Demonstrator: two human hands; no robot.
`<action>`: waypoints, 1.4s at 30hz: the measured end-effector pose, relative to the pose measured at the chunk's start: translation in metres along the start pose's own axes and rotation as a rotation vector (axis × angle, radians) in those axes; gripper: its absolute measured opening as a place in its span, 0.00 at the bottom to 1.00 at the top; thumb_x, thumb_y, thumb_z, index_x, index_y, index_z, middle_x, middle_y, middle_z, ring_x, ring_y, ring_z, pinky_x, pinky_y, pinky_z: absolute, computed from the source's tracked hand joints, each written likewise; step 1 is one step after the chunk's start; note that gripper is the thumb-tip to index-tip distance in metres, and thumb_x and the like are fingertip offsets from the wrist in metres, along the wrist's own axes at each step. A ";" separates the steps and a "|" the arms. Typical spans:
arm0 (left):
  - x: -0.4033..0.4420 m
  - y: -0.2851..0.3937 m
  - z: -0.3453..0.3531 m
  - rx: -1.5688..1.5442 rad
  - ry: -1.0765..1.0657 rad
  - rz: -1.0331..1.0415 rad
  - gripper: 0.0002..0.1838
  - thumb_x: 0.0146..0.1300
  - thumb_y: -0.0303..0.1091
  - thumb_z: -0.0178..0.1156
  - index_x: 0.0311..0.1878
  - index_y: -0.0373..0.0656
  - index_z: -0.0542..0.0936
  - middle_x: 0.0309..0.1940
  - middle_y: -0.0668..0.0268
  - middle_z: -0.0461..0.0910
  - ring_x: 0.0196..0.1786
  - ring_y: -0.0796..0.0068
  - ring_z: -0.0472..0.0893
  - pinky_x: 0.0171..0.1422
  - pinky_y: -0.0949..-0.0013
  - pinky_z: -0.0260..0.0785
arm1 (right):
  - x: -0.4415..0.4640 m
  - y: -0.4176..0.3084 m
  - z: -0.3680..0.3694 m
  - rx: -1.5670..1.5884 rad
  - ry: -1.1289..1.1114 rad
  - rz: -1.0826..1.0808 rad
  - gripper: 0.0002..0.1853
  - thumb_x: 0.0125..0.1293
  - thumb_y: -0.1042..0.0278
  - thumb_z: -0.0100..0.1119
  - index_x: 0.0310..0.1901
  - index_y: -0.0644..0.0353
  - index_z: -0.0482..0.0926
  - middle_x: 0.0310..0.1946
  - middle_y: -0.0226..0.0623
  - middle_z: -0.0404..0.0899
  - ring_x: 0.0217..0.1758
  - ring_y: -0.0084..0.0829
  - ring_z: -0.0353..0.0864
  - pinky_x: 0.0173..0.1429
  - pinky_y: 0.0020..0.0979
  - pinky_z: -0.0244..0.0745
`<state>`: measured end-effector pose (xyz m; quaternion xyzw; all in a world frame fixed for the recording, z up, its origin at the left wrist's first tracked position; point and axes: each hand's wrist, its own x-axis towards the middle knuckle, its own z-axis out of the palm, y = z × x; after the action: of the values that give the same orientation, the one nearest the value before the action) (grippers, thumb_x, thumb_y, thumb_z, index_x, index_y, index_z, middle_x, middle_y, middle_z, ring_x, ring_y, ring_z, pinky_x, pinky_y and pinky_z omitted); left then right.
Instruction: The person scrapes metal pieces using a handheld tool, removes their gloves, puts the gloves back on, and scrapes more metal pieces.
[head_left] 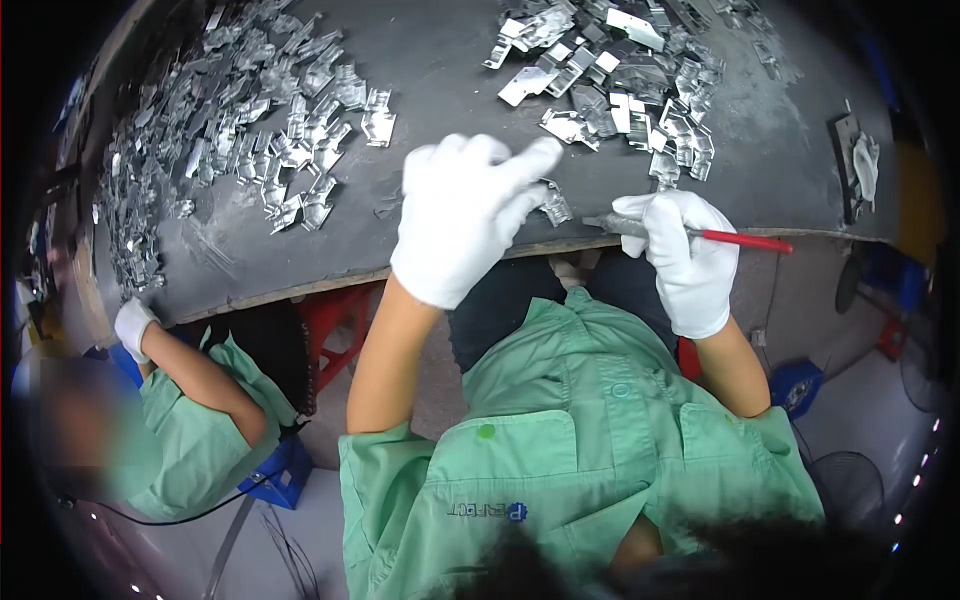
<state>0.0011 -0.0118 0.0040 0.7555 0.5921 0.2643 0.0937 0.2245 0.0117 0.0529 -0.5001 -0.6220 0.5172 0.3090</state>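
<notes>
My left hand (455, 215), in a white glove, is over the table near its front edge, index finger and thumb stretched out and apart. Right at its thumb tip is a small bent metal piece (555, 204); whether they touch I cannot tell. My right hand (685, 255), also gloved in white, is closed around a slim red-handled tool (745, 241). The tool's pointed grey metal end reaches left toward the small piece, and its red handle sticks out to the right. Beyond both hands lies a heap of shiny bent metal pieces (635, 85).
A wide spread of similar metal pieces (270, 130) covers the left of the dark table (430, 60). At the right edge lies a white item (865, 165) on a dark strip. A co-worker's gloved hand (135, 325) rests at the table's left front corner. Blue crates (797, 387) stand below.
</notes>
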 end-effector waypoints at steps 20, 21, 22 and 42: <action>0.008 -0.026 0.020 -0.094 0.034 0.279 0.12 0.54 0.31 0.66 0.42 0.57 0.84 0.27 0.77 0.76 0.36 0.71 0.77 0.42 0.64 0.66 | 0.020 -0.004 0.026 0.049 0.134 0.337 0.22 0.78 0.55 0.50 0.37 0.68 0.84 0.26 0.39 0.86 0.19 0.15 0.73 0.23 0.20 0.62; 0.012 -0.028 0.019 -0.074 0.034 0.293 0.12 0.54 0.31 0.66 0.42 0.57 0.84 0.27 0.77 0.76 0.36 0.71 0.77 0.42 0.64 0.66 | 0.012 -0.017 0.027 -0.006 0.248 0.352 0.20 0.77 0.56 0.52 0.38 0.67 0.84 0.25 0.38 0.85 0.19 0.16 0.73 0.23 0.20 0.63; 0.013 -0.030 0.019 -0.054 0.033 0.289 0.12 0.54 0.31 0.66 0.42 0.57 0.84 0.27 0.77 0.76 0.36 0.71 0.77 0.42 0.63 0.66 | 0.008 -0.021 0.023 -0.028 0.253 0.280 0.19 0.77 0.58 0.52 0.38 0.67 0.84 0.25 0.38 0.85 0.20 0.16 0.73 0.24 0.20 0.63; 0.005 -0.025 0.024 -0.072 0.036 0.308 0.13 0.53 0.31 0.67 0.43 0.57 0.84 0.27 0.76 0.76 0.35 0.69 0.77 0.43 0.63 0.66 | -0.008 -0.012 0.026 -0.025 0.200 0.142 0.11 0.75 0.69 0.55 0.39 0.64 0.85 0.22 0.32 0.82 0.22 0.15 0.76 0.28 0.21 0.70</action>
<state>-0.0071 0.0046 -0.0262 0.8285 0.4611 0.3102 0.0686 0.2002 -0.0040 0.0588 -0.5959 -0.5575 0.4774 0.3257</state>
